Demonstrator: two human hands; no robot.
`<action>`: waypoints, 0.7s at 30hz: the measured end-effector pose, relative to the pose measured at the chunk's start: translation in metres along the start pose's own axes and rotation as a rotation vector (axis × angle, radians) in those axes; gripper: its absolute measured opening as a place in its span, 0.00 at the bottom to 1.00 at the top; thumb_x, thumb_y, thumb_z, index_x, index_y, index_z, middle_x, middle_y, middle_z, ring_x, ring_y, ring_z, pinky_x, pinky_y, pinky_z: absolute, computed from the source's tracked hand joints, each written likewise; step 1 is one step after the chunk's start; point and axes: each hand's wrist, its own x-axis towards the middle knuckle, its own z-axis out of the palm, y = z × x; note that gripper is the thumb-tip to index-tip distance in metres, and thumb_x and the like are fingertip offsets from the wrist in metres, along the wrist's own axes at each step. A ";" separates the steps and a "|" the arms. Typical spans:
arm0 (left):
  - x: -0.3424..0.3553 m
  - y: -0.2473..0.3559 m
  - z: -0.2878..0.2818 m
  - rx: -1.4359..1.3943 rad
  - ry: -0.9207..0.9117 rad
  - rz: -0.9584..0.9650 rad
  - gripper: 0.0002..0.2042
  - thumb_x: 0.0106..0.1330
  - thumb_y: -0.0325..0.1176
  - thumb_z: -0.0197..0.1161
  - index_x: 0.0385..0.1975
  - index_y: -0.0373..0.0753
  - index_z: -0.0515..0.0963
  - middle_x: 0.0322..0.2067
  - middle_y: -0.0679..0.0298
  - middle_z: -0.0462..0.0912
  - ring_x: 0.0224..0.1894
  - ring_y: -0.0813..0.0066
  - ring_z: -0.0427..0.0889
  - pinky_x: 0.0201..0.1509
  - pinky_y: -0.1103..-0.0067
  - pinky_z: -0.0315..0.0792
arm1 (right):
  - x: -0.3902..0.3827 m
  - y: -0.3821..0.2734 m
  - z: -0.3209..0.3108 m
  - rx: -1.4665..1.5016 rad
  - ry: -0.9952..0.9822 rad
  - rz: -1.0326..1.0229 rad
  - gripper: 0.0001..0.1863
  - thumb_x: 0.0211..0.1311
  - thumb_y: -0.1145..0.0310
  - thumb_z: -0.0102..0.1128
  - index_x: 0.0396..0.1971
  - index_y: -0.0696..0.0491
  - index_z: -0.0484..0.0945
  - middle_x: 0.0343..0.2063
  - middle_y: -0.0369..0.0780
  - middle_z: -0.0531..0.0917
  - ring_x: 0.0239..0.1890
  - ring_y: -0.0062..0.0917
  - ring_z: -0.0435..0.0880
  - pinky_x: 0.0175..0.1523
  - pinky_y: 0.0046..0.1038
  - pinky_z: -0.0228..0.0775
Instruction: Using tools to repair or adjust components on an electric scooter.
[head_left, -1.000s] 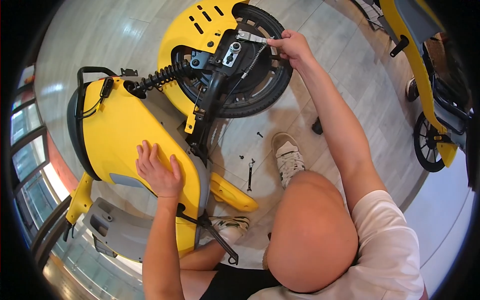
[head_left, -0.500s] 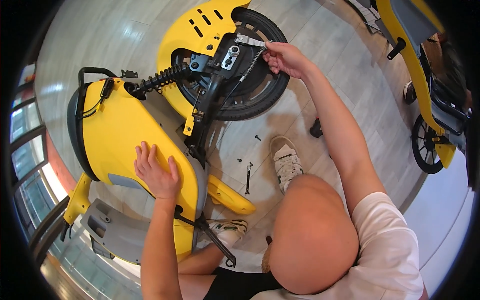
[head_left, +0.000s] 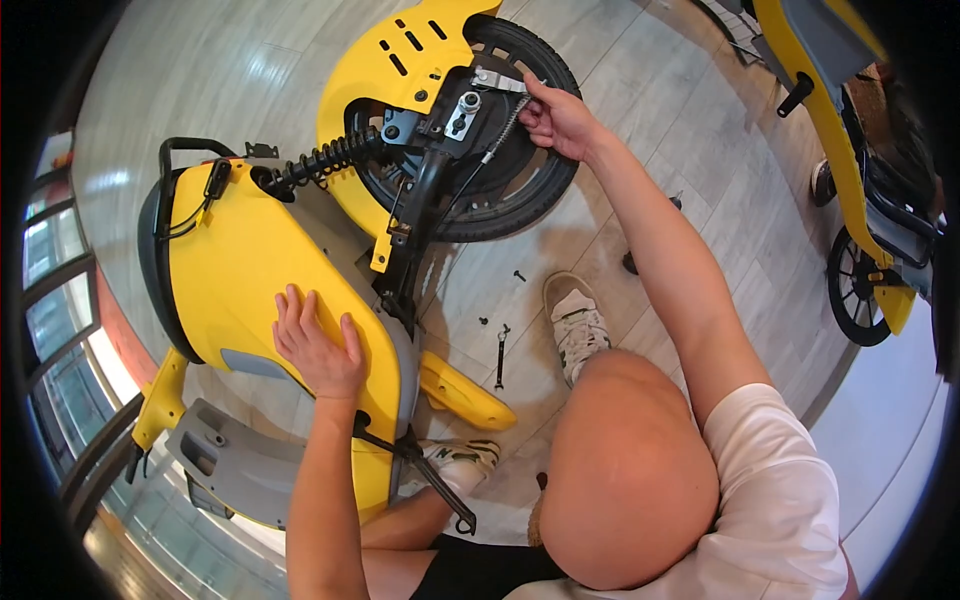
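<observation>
A yellow electric scooter point(head_left: 230, 265) lies on its side on the floor, its wheel point(head_left: 545, 190) at the far end. My left hand point(head_left: 318, 345) rests with spread fingers on the yellow body. At the wheel hub, my right hand point(head_left: 558, 120) pinches the end of the brake cable point(head_left: 490, 153), beside the tip of the silver brake arm point(head_left: 497, 80). A spring surrounds the cable just below the fingers. The fingertips partly cover the cable's end, so any small nut there is hidden. A black coil shock absorber point(head_left: 330, 160) joins body and wheel.
Between scooter and my shoe lie a small wrench point(head_left: 501, 358) and a few screws point(head_left: 519, 275). A yellow cover piece point(head_left: 465, 392) sits near the black stand point(head_left: 440, 485). My right forearm partly hides a dark tool point(head_left: 628, 263). Another yellow scooter point(head_left: 832, 120) stands at right.
My right hand has turned slightly and shifted a little left at the cable's end. More of the dark tool shows beyond my forearm. My left hand stays on the body.
</observation>
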 end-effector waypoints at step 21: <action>0.001 -0.002 0.001 -0.004 -0.018 -0.009 0.24 0.62 0.39 0.55 0.56 0.36 0.65 0.63 0.52 0.62 0.68 0.53 0.56 0.68 0.61 0.46 | 0.005 0.015 0.006 0.195 0.091 -0.078 0.26 0.66 0.46 0.53 0.16 0.48 0.62 0.13 0.34 0.64 0.12 0.16 0.55 0.19 0.21 0.54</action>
